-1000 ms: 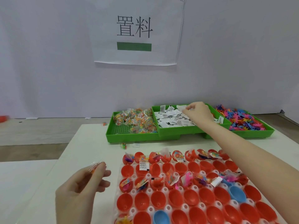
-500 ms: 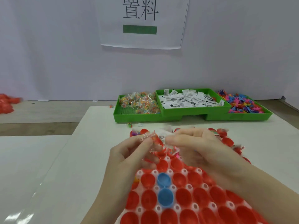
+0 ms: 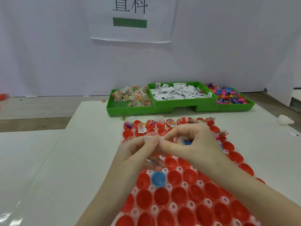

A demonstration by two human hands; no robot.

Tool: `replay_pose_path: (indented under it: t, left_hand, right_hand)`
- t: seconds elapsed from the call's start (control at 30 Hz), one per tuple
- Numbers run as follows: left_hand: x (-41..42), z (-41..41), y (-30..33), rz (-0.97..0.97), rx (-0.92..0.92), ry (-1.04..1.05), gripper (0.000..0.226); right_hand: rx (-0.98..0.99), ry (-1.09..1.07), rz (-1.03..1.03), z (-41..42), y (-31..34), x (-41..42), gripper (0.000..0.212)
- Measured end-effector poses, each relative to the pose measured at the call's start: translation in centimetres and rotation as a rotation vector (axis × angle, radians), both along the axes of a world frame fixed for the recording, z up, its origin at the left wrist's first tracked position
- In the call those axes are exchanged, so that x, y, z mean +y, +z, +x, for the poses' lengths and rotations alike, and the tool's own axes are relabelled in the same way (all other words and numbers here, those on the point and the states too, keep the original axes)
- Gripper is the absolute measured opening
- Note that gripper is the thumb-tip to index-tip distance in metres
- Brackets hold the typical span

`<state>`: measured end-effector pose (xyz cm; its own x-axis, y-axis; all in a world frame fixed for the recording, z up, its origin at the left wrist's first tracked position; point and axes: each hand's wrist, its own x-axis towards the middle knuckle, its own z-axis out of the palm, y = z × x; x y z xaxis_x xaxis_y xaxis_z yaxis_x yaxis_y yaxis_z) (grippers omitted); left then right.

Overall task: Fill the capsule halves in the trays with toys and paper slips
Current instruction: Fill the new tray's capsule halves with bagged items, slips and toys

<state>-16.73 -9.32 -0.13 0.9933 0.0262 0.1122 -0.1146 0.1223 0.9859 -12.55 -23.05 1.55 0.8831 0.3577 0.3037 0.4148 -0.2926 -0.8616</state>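
Both hands meet over the tray [image 3: 162, 207] of red capsule halves [image 3: 177, 194] mid-tabletop, left hand [image 3: 138, 154] and right hand [image 3: 192, 144] each pinching a small clear toy packet [image 3: 152, 136] between fingertips.

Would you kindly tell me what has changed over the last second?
The right hand left the paper slips in the green bin and came back over the capsule tray to meet the left hand, which holds a clear packet. The bins and tray have not moved.
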Motion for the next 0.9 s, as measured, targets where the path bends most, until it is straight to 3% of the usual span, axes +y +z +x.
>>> replay_pose_path:
  t: [0.23, 0.33, 0.4, 0.57, 0.77, 0.9]
  left_hand:
    - [1.3, 0.1, -0.5, -0.016, 0.033, -0.076, 0.028]
    - [1.4, 0.3, -0.8, -0.051, 0.065, -0.034, 0.028]
    - [1.5, 0.3, -0.9, -0.09, 0.093, -0.021, 0.027]
    - [1.3, 0.3, -0.9, -0.148, 0.132, -0.034, 0.025]
    - [1.3, 0.2, -0.9, -0.125, 0.115, -0.087, 0.026]
    - [1.7, 0.1, -0.7, -0.097, 0.095, -0.176, 0.024]
  right_hand:
    - [0.094, 0.02, 0.067, -0.1, 0.2, 0.3, 0.012]
    - [0.365, 0.064, 0.274, 0.5, 0.4, 0.5, 0.015]
    - [0.53, 0.15, 0.368, 0.7, 0.5, 0.5, 0.03]
    - [0.322, 0.236, 0.241, -0.1, -0.2, -0.6, 0.045]
    - [0.115, 0.063, 0.26, -0.7, 0.0, 0.0, 0.052]
    - [0.098, 0.049, 0.219, -1.0, 0.6, 0.2, 0.055]
